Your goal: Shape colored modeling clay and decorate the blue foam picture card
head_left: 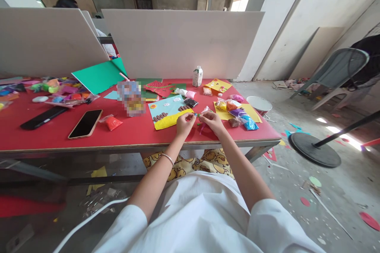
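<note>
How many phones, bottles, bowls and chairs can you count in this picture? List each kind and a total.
Phones: 2, the second dark one lying left of it
Bottles: 1
Bowls: 1
Chairs: 1
Total: 5

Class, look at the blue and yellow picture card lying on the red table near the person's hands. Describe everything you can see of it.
The picture card is a flat sheet, seemingly craft foam or paper, lying tilted on the red table. Its upper part is light blue with small white cloud shapes and an orange flower-like dot; its lower part is yellow. Dark brown textured strips sit on it. Its lower right corner lies just beside the left hand, whether touching cannot be told. The near yellow edge stops short of the table's front edge.
</note>
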Motion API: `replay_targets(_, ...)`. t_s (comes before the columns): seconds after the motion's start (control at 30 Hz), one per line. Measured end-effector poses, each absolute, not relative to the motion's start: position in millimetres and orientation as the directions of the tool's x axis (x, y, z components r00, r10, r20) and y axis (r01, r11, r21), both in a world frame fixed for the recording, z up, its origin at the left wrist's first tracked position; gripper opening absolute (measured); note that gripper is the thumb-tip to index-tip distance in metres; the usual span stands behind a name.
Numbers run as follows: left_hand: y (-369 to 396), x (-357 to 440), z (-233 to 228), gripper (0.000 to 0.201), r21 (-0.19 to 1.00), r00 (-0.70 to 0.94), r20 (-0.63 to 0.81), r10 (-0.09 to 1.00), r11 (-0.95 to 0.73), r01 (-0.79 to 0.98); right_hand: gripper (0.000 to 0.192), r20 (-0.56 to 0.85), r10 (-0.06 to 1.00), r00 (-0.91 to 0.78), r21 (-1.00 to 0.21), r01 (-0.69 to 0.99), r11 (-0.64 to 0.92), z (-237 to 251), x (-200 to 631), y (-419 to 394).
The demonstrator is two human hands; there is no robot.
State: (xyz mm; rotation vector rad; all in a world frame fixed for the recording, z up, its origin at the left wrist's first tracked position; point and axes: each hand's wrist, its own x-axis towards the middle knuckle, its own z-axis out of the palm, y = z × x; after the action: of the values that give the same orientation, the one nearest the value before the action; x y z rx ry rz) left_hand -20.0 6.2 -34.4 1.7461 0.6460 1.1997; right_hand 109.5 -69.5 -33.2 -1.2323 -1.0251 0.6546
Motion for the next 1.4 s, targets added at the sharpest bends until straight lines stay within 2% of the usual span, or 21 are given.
replay_targets(0.3,5.8,-19.4,-35.2,0.01,0.872,0.423,0.474,0.772,-0.479,-0.102,0.043,0.272,0.863,0.425,-0.962,0.141,0.234,-31.5,108.9,-70.2)
replay_targets(0.6,6.2,-19.5,-34.2,0.007,0.888,0.395,0.446,0.803,-0.453,-0.08,0.042,0.274,0.861,0.429,-0.962,0.136,0.238,-33.4,109.5,-68.7)
replay_targets(0.9,7.0,-19.3,-36.7,0.008,0.875,0.414,0.472,0.779,-0.472,-0.108,0.041,0.252,0.868,0.428,-0.967,0.096,0.234,-31.8,108.4,-70.1)
replay_targets(1.03,6.6,-19.5,-36.2,0.007,0.879,0.392,0.462,0.795,-0.469,-0.086,0.043,0.26,0.857,0.445,-0.966,0.108,0.236,-31.6,108.1,-70.0)
replay_targets(1.4,3.6,-20.5,-35.2,0.008,0.864,0.451,0.473,0.757,-0.499,-0.068,0.045,0.281,0.855,0.436,-0.959,0.164,0.232,-31.4,109.0,-70.0)
